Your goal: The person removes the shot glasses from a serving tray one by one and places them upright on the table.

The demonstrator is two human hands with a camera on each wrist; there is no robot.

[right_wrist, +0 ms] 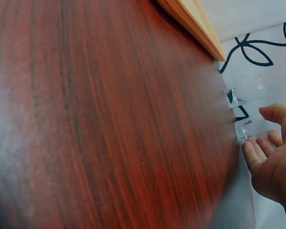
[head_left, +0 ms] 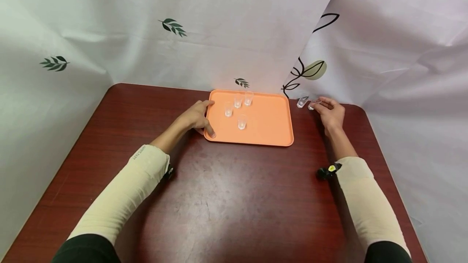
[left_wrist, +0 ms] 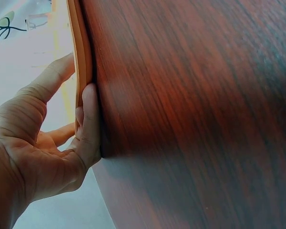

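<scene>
An orange tray lies near the back edge of the table, with several small clear shot glasses, one nearest the front, standing on it. My left hand grips the tray's left end; in the left wrist view its fingers straddle the rim. To the right of the tray, my right hand holds a clear shot glass between thumb and fingers, low at the table's back edge. Just left of it stands another shot glass, also visible in the right wrist view.
The dark red-brown wooden table spreads in front of the tray. White cloth with leaf prints hangs close behind the table and along its sides. A small black device sits at the right wrist.
</scene>
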